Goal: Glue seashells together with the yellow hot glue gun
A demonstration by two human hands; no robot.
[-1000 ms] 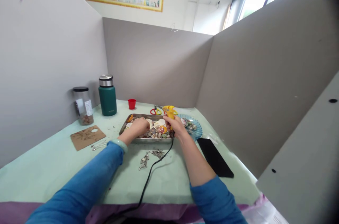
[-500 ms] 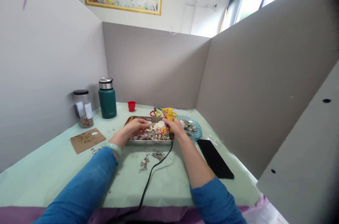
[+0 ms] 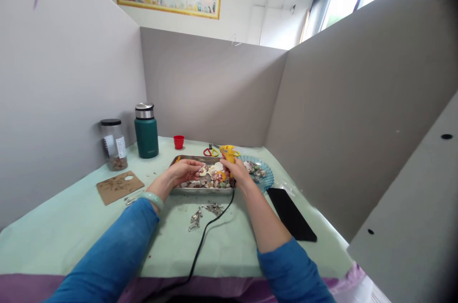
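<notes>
My right hand (image 3: 236, 171) is wrapped round a yellow glue gun (image 3: 228, 152), held upright above the right end of a metal tray (image 3: 203, 191). A black cord (image 3: 202, 241) runs from the gun down to the table's front edge. Over the tray's left part, my left hand (image 3: 186, 172) is closed in a pinch on a small pale shell (image 3: 203, 170), partly hidden by the fingers. Shells and small stones (image 3: 214, 180) fill the tray, with an orange piece (image 3: 220, 176) among them. A pale green bangle (image 3: 153, 199) circles my left wrist.
Metal clips (image 3: 195, 219) lie before the tray. A blue plate (image 3: 266, 172) of shells and a black slab (image 3: 291, 214) are to the right. Scissors (image 3: 207, 151) and a red cup (image 3: 179, 142) stand behind. Leftward are a brown board (image 3: 118, 187), a jar (image 3: 115, 145) and a green bottle (image 3: 146, 136).
My view has shifted slightly. My left fingers have turned a little, so the pale shell shows more at their tips. My right hand keeps the glue gun in nearly the same place.
</notes>
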